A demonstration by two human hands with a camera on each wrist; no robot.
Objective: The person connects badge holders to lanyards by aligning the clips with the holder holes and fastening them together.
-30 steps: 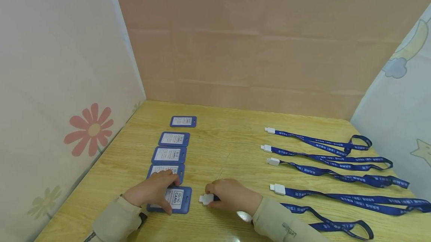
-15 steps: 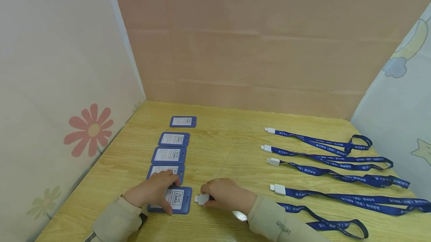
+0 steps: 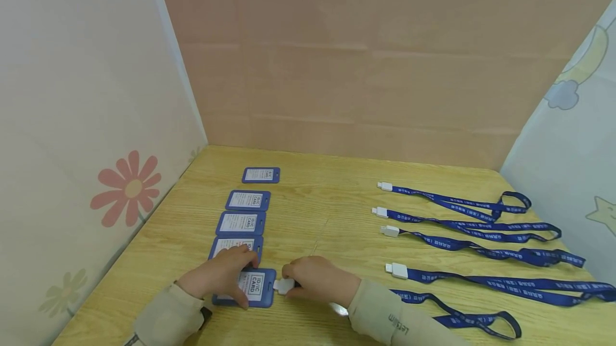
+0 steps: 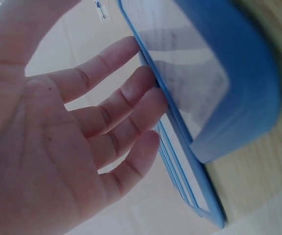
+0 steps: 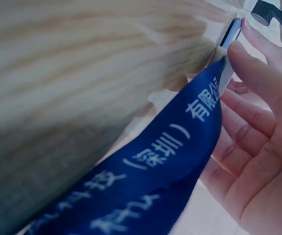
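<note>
The left hand (image 3: 223, 274) holds the nearest card (image 3: 252, 286) by its long edges, thumb on the near side and fingers (image 4: 140, 82) against the far one; whether the card lies quite flat on the table (image 3: 332, 201) or is slightly raised is hard to tell. The right hand (image 3: 320, 280) pinches a white clip (image 3: 284, 285) between thumb and fingers, its tip right at the slotted end of that card. Its blue strap (image 5: 151, 161) trails back under the right forearm and ends in a loose loop to the right. Four other cards (image 3: 240, 223) run in a column beyond the left hand, and four more lanyards (image 3: 481, 282) are laid out on the right with none of their clips joined to a card. The step in hand looks like bringing clip to slot (image 3: 269, 287) — whether the tip has entered cannot be made out. The next move seems to call for the left hand to steady the card while the right lines the clip up with the slot and works it through — a skewed tip could catch on the rim.
</note>
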